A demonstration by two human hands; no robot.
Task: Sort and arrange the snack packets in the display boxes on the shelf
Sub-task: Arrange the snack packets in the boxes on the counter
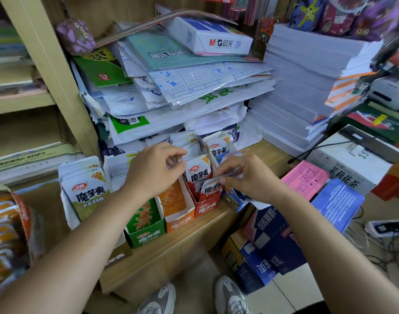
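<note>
A red snack packet (209,189) stands at the front of the red display box (206,207). The right hand (246,177) pinches its top edge between thumb and curled fingers. Just left of that box, the left hand (153,168) curls above the orange display box (179,220); whether it holds anything cannot be told.

At the centre of the frame, the right hand (246,177) pinches a red snack packet (211,189) just above the red display box (206,207). The left hand (155,168) curls its fingers at the upright packets behind the orange display box (179,220); whether it holds one is unclear. A green display box (148,236) stands lower left of these on the wooden shelf (194,236), with a stack of green packets (87,189) further left.
</note>
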